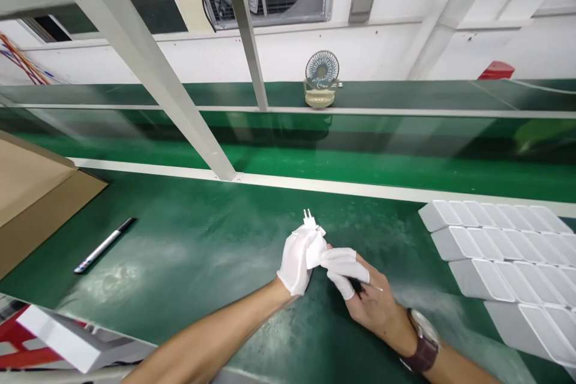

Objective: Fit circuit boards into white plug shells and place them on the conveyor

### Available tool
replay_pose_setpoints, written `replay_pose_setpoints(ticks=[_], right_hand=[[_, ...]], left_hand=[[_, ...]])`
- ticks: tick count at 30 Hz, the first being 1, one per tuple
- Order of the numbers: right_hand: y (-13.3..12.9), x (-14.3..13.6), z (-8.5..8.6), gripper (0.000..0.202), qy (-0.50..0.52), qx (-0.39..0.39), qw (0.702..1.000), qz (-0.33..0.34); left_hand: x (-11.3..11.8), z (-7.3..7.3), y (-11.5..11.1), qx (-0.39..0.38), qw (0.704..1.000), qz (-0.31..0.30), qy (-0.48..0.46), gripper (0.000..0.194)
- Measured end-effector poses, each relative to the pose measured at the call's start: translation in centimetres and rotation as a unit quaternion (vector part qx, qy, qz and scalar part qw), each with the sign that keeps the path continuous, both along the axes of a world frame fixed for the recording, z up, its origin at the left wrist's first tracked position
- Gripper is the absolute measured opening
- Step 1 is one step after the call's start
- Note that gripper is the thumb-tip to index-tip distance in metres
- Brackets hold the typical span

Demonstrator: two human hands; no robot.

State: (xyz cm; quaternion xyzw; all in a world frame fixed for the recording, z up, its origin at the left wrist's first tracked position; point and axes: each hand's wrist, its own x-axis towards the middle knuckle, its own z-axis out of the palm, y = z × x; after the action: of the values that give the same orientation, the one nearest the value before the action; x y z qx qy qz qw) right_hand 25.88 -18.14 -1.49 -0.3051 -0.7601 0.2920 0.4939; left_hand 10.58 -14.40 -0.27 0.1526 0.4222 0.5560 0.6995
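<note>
My left hand (297,261), in a white glove, is closed around a white power adapter (317,250). The adapter's two metal pins point away from me, above the green bench top. White covers sit on several fingers of my right hand (360,279), whose fingertips meet the adapter's near right side. A thin, dark object with a pale tip (374,286) shows among the curled fingers of that hand; its kind is unclear. A watch with a brown strap (425,342) is on my right wrist.
White boxes or trays (490,279) stand in rows at the right. A marker pen (105,246) lies to the left, near an open cardboard box (40,204). A white box (63,336) is at the lower left. Behind a metal post (157,78) stands a small fan (321,78).
</note>
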Motion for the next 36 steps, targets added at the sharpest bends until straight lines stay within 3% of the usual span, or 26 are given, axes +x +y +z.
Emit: replay_pose_setpoints(ticks=[4,8,11,16,20,25,30,36], right_hand=[[0.7,-0.1,-0.4,0.038,-0.003,0.013,1.0,0.001],[1.4,0.1,0.1,0.03,0.076,0.002,0.997,-0.03],[1.7,0.4,0.8,0.03,0.119,0.0,0.989,-0.09],[2.2,0.4,0.6,0.036,0.06,0.004,0.991,-0.119],[2.4,0.1,-0.3,0.047,0.032,-0.011,0.994,-0.099],[2.4,0.2,-0.3,0.056,0.005,-0.049,0.995,-0.083],[3.1,0.3,-0.1,0.031,0.063,-0.026,0.985,-0.156],[3.4,0.5,-0.1,0.031,0.069,-0.038,0.983,-0.163]], left_hand=[[-0.2,0.4,0.5,0.002,1.0,-0.005,0.005,0.031],[-0.9,1.5,1.3,-0.023,0.999,-0.035,-0.026,0.032],[-1.5,2.3,1.7,-0.025,0.993,-0.059,-0.099,0.03],[-1.7,2.7,1.8,-0.047,0.97,-0.105,-0.213,0.037],[-1.1,2.4,1.1,-0.018,0.975,-0.132,-0.179,0.039],[-0.3,2.3,0.4,0.008,0.974,-0.195,-0.115,0.049],[-0.6,2.6,1.0,-0.069,0.974,-0.153,-0.153,0.038],[-1.4,3.0,1.4,-0.089,0.969,-0.139,-0.185,0.033]])
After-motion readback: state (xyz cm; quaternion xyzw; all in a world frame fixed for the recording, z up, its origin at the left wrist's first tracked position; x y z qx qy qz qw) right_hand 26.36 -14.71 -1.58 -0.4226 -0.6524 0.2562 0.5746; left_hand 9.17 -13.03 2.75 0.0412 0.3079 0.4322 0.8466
